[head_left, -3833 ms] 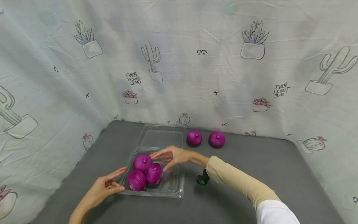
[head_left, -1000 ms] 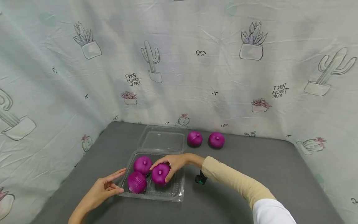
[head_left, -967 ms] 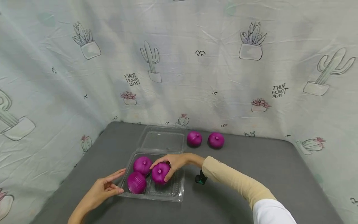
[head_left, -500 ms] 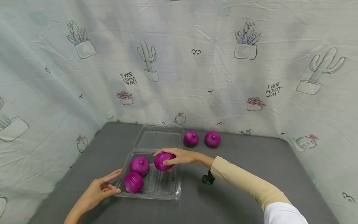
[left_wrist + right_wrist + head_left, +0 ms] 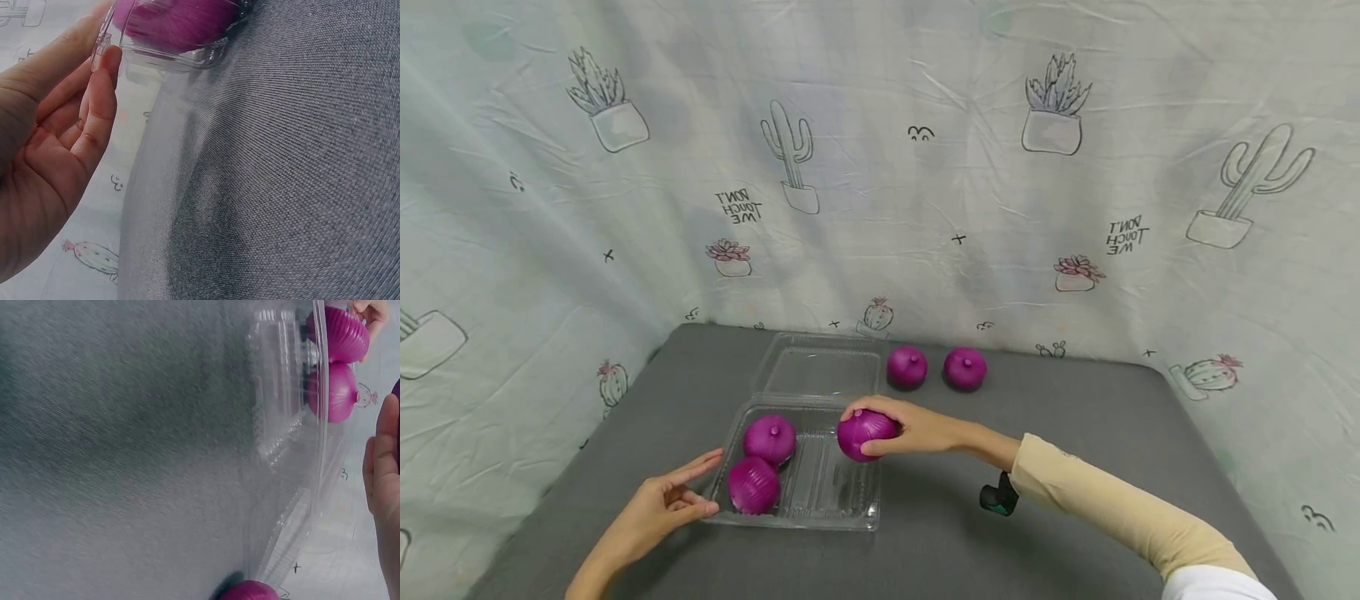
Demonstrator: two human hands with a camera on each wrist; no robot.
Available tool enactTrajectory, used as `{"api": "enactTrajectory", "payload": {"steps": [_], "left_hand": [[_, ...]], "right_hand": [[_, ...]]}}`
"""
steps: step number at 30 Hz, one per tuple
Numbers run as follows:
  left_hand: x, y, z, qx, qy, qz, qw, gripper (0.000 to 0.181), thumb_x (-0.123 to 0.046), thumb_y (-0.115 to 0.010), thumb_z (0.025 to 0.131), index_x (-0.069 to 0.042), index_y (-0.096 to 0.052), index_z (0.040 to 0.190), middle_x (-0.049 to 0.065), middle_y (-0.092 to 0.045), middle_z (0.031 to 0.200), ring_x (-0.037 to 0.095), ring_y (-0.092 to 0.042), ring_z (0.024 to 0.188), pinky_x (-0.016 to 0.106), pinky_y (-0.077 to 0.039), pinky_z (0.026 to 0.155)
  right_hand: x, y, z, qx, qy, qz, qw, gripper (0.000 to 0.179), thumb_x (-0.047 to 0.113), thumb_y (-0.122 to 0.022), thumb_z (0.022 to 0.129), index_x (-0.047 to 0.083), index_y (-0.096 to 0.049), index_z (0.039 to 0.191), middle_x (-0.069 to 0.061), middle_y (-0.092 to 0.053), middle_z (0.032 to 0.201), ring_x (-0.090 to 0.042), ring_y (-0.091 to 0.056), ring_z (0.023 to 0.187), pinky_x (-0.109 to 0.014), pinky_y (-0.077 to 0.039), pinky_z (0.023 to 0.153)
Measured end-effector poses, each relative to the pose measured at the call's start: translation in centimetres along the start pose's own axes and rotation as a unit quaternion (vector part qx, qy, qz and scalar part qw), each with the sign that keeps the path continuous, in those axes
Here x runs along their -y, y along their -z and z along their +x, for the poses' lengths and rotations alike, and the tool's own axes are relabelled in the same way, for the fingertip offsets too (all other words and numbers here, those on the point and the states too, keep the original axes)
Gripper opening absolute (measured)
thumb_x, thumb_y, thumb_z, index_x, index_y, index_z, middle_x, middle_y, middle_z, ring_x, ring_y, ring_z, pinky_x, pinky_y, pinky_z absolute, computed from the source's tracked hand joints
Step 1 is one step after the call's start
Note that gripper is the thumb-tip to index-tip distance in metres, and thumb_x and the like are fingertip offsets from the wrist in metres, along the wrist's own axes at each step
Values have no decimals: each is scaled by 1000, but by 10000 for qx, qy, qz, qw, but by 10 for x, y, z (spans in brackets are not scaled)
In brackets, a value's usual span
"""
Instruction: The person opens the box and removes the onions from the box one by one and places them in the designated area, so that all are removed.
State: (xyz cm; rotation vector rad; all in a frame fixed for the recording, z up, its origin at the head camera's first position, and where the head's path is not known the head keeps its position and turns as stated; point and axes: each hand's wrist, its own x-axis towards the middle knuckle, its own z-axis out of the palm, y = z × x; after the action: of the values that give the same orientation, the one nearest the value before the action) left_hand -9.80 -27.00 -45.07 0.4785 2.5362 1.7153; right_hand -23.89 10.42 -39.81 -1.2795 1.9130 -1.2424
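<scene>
In the head view, my right hand [image 5: 910, 427] grips a purple onion [image 5: 865, 435] above the right side of a clear plastic clamshell container [image 5: 831, 523]. At the right wrist view's edge, only a sliver of that onion shows beside my right hand [image 5: 386, 469]. Two more purple onions, one farther back [image 5: 770, 439] and one nearer [image 5: 754, 485], sit in the container's left half. My left hand [image 5: 655, 512] holds the container's left edge by its front corner. In the left wrist view, the left hand [image 5: 62, 119] has its fingertips against the clear rim [image 5: 103, 47].
The container's lid [image 5: 823, 371] lies folded back behind it. Right of the lid stand two other purple onions, one on the left [image 5: 907, 367] and one on the right [image 5: 965, 368]. A grey cloth [image 5: 1075, 450] covers the table. A printed curtain [image 5: 865, 167] hangs behind and at the sides.
My right hand took hold of the third onion in the container, lifted it, turned it and moved it to the right. My left hand keeps its place at the container's edge.
</scene>
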Motion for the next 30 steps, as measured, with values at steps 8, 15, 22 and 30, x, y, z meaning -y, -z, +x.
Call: {"api": "enactTrajectory", "payload": {"steps": [8, 15, 22, 30], "left_hand": [[-1, 0, 2, -4, 85, 105, 9999, 60, 0, -70, 84, 14, -42, 136, -33, -45, 133, 8, -61, 67, 25, -47, 55], [0, 0, 0, -12, 41, 46, 10000, 58, 1, -69, 85, 10, -45, 137, -24, -48, 137, 12, -63, 68, 25, -46, 55], [3, 0, -1, -69, 12, 62, 10000, 58, 1, -69, 85, -3, -49, 139, -16, -47, 141, 15, -64, 68, 25, -46, 56], [4, -1, 1, -98, 69, 80, 9999, 58, 2, -69, 85, 0, -48, 139, -20, -46, 140, 13, -64, 70, 25, -49, 58]], "right_hand": [[0, -11, -29, -881, 366, -139, 9953, 51, 15, -81, 77, 21, -59, 123, -3, -45, 130, -21, -44, 120, -32, -51, 85], [1, -19, -57, -1037, 500, 504, 9921, 47, 3, -81, 76, 13, -62, 118, -13, -44, 136, -26, -43, 125, -36, -51, 86], [-3, -26, -82, -1274, 429, 746, 9881, 48, 0, -81, 74, 14, -62, 116, -13, -45, 136, -26, -44, 125, -39, -50, 88], [2, -27, -107, -1377, 438, 838, 9859, 48, 1, -80, 75, 13, -61, 117, -11, -44, 138, -27, -43, 125, -40, -51, 88]]}}
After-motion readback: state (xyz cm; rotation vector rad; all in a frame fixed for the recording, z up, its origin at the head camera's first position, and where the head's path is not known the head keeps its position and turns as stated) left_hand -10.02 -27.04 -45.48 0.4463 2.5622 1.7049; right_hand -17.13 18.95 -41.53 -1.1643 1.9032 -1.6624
